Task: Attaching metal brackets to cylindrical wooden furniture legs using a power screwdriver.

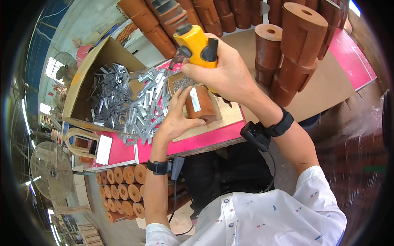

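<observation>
My left hand (176,117) curls round a short reddish-brown wooden cylinder (206,111), thumb along its near side. A bright metal plate (194,99) lies against the side of this cylinder. The cylinder rests on a pale wooden board (229,116) on the table. Above it, my right hand (227,67) is closed on a yellow power screwdriver (197,43) with black parts. Part of the tool's lower end is hidden behind my hand. Beside my left fingers sits a small box of screws (184,83).
Loose metal plates (150,106) spread over the pink table (180,149) from an open cardboard box (76,100). Brown cylinders (301,33) stand stacked at the far right, with more along the back. A white phone-like slab (104,150) leans at the left edge. Cylinders (123,176) are piled below.
</observation>
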`<state>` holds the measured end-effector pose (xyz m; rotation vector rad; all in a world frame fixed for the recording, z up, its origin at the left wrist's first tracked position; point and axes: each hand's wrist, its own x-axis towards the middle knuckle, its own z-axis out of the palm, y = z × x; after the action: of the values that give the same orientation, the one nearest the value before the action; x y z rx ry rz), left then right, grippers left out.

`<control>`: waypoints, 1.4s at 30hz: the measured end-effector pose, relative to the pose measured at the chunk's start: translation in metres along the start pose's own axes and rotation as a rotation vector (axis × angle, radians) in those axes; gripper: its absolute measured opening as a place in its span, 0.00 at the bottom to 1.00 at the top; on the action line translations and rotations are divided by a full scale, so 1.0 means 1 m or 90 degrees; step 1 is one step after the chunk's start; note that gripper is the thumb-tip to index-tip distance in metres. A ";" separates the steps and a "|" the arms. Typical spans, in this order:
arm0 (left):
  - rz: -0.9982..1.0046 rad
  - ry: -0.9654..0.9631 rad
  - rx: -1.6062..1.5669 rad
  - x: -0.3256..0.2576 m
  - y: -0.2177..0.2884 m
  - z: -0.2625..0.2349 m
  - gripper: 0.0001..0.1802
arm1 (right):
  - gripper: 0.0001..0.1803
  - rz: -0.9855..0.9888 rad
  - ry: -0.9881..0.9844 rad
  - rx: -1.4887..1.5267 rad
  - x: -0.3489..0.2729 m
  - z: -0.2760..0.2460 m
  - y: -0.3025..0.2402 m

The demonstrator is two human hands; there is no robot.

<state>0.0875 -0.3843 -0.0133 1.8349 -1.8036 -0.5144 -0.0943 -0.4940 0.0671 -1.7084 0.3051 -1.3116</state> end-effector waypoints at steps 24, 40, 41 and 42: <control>0.014 0.048 -0.497 0.002 -0.025 0.025 0.60 | 0.25 0.102 -0.010 -0.054 -0.046 -0.032 0.023; 0.033 0.320 -0.340 -0.064 0.006 0.012 0.50 | 0.25 0.121 0.007 -0.001 -0.051 -0.054 0.071; 0.028 0.338 -0.394 -0.087 0.010 0.004 0.50 | 0.24 0.119 -0.012 0.004 -0.047 -0.052 0.075; 0.029 0.377 -0.480 -0.120 0.016 -0.009 0.47 | 0.23 0.119 -0.023 0.006 -0.046 -0.051 0.078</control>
<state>0.0746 -0.2642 -0.0060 1.2331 -1.0450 -0.4752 -0.1309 -0.5313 -0.0222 -1.6515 0.4253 -1.1432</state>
